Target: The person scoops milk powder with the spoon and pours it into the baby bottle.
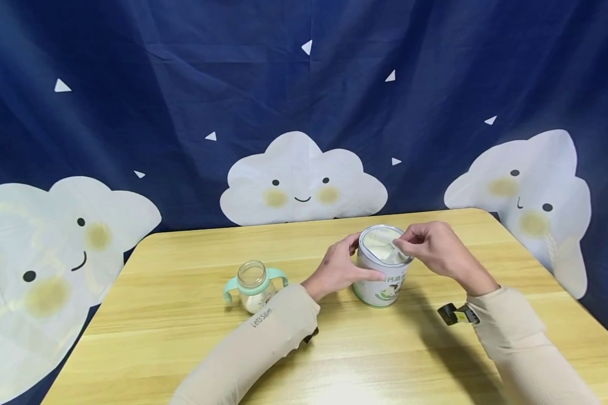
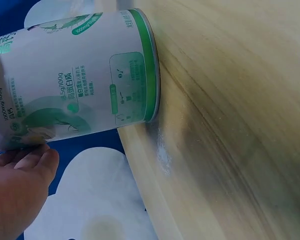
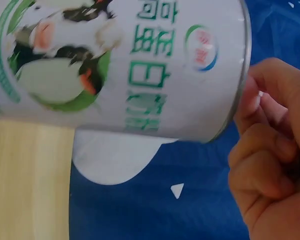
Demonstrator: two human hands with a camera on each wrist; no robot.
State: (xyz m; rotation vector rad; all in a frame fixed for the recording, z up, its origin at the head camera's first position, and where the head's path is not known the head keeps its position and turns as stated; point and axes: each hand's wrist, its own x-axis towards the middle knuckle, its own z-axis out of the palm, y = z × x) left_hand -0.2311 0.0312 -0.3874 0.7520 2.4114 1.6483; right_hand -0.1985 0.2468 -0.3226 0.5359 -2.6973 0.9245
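Note:
A white-and-green milk powder tin stands upright on the table, its round mouth uncovered by any lid and showing a pale, creased surface inside. My left hand grips the tin's side, thumb across the front; in the left wrist view its fingers curl against the label. At the right side of the rim, my right hand pinches a small pale piece over the mouth; I cannot tell what it is. The right wrist view shows that hand's curled fingers beside the rim, with a cow picture on the tin.
Left of the tin, a baby bottle with mint-green handles stands without a cap, partly behind my left sleeve. A whitish smudge marks the wooden table near the tin's base. A dark blue cloud-patterned curtain hangs behind.

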